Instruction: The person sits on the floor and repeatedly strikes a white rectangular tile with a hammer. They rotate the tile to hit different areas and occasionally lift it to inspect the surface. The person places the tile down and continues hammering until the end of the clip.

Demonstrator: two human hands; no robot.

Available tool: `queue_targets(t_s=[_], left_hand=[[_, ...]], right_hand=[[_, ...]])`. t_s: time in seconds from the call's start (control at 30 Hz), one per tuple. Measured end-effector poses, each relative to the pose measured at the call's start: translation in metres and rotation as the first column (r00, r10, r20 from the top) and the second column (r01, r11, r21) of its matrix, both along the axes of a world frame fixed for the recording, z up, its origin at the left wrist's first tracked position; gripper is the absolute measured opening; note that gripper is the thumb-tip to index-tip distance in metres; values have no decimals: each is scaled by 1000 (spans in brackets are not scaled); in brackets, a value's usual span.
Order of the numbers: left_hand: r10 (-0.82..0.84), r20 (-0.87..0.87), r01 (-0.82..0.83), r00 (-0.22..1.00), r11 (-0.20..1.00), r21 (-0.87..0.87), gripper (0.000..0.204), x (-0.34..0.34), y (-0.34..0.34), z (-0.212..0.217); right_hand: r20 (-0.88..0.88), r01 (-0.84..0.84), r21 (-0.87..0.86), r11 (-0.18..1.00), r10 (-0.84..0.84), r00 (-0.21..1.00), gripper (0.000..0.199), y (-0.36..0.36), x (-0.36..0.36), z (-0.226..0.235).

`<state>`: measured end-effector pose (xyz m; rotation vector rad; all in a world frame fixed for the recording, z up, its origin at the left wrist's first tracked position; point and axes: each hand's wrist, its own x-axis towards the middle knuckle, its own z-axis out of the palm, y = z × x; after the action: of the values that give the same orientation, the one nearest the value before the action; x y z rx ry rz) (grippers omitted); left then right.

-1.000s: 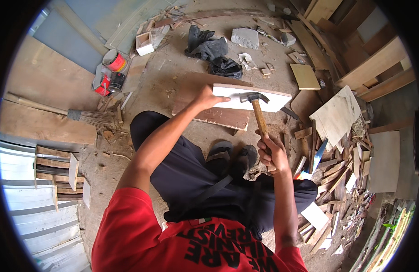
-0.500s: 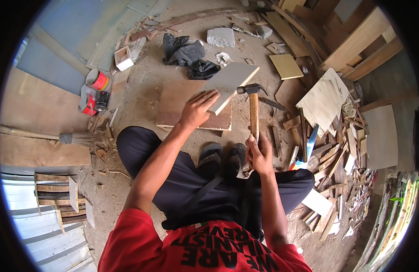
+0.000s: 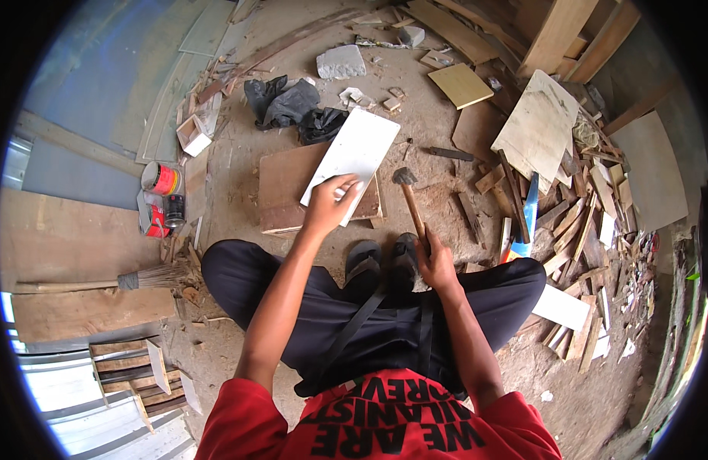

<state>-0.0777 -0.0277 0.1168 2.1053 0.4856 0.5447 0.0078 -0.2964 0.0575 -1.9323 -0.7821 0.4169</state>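
A white rectangular board [image 3: 355,160] is held at its near corner by the left hand [image 3: 328,204], the fingers clamped over its edge. The board is tilted and rests on a brown plywood sheet [image 3: 281,188] lying on the dirt floor [image 3: 438,130]. A hammer [image 3: 410,201] is gripped low on its wooden handle by the right hand [image 3: 436,264], fingers wrapped shut around it, with the steel head pointed away, just beside the board. Black sandals [image 3: 383,261] are seen between the hands. Paint tins [image 3: 162,195] are stood well to the left, and wood offcuts [image 3: 576,222] are scattered on the right.
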Motion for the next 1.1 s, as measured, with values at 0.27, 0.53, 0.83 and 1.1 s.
queue_targets(t_s=[0.27, 0.53, 0.83, 1.1], left_hand=[[50, 47, -17, 998, 844, -536, 26, 41, -45, -32], [-100, 195, 58, 976, 975, 214, 16, 42, -61, -40], [224, 323, -230, 919, 973, -20, 17, 58, -2, -27], [309, -164, -244, 937, 912, 331, 48, 90, 202, -13]], right_hand=[[240, -40, -21, 999, 44, 970, 44, -7, -1, -26], [162, -1, -126, 992, 21, 987, 47, 2, -1, -25], [56, 257, -196, 946, -251, 967, 36, -7, 22, -48], [-35, 237, -251, 939, -253, 967, 26, -10, 23, -51]])
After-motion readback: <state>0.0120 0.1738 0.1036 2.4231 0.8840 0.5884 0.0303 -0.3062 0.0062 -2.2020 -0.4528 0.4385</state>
